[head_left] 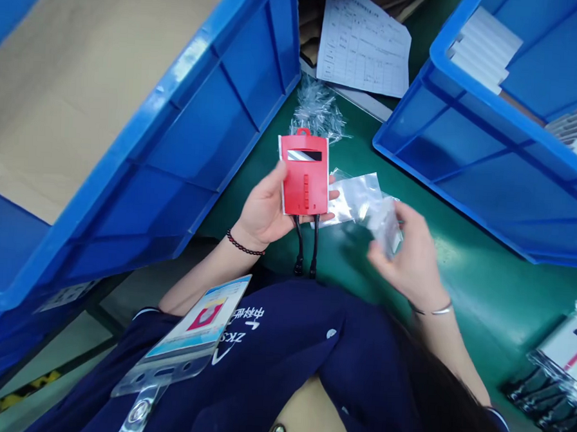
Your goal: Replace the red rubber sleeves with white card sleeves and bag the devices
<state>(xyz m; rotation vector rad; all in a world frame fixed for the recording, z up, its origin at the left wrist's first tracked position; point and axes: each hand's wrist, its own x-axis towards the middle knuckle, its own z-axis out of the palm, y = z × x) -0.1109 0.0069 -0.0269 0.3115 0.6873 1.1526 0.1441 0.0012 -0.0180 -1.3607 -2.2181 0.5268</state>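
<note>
My left hand (264, 205) grips a red electronic device (305, 185) by its sides, thumb on the left edge and fingertips showing at the right. The device has a dark display strip near its top and a small loop above. Two black cables (314, 246) with connectors hang from its lower edge. My right hand (410, 251) pinches a crumpled clear plastic bag (385, 224) between thumb and fingers. Flat clear bags (354, 197) lie on the green table between both hands, close behind the held one.
A blue crate (238, 78) lined with brown cardboard stands at left. Another blue crate (466, 148) at right holds white pieces (486, 46). Beyond the device lie clear plastic scraps (318, 108) and a printed sheet (365, 43). White devices with black cables (569, 350) sit at far right.
</note>
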